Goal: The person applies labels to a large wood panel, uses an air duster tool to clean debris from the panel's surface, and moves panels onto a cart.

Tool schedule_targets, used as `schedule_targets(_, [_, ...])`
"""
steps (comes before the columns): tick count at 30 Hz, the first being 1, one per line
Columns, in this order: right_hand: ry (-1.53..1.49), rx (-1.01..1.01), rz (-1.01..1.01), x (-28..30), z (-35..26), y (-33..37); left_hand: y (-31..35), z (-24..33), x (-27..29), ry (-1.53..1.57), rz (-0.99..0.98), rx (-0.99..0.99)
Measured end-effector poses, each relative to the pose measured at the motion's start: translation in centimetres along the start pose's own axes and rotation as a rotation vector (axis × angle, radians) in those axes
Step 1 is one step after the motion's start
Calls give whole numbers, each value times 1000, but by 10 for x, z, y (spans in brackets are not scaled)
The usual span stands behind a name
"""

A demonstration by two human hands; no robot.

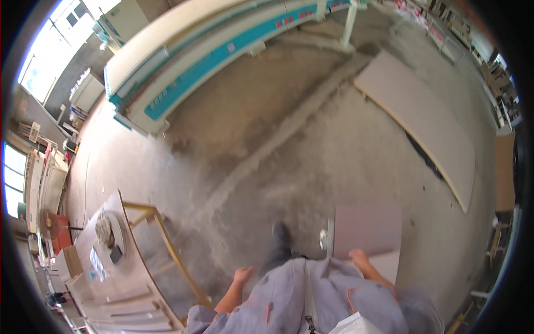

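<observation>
My left hand [243, 274] hangs beside my body over the concrete floor, its fingers loosely curled and nothing visible in them. My right hand [359, 258] overlaps the near part of a flat mauve panel [367, 227]; the fingers are small and blurred, so I cannot tell whether they touch or grip it. A paler strip [385, 265] shows at the panel's near end, close to my right wrist. Along the panel's left edge is a narrow grey upright piece, with a small white round object [323, 239] next to it. My dark shoe [281, 231] is stretched forward on the floor.
At left stands a worktable [119, 289] with a yellow metal frame [172, 250], bearing a round pale object and a dark phone-like item. A long white and teal machine [189, 83] spans the far side. A large pale board [423, 117] lies at the right.
</observation>
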State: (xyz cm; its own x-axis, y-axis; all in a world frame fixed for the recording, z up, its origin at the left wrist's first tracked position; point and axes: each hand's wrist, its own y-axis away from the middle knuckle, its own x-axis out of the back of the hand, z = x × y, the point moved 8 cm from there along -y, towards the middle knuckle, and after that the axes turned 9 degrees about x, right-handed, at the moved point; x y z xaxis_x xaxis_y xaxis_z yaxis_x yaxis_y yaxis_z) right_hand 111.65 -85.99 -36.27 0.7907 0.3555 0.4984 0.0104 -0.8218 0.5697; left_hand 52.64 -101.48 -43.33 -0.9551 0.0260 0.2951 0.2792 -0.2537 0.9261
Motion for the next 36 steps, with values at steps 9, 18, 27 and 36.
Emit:
schedule_targets(9, [-443, -95, 166, 26, -179, -231, -89, 442, 203, 5, 281, -304])
schedule_targets(18, [-557, -241, -78, 58, -277, -535, -119, 685, 145, -251, 112, -387])
schedule_targets(27, [-197, 295, 119, 208, -654, -909, -262, 722, 206, 154, 4, 90])
schedule_targets(36, [-98, 160, -16, 204, -810, -1049, -372, 1215, 336, -53, 148, -234])
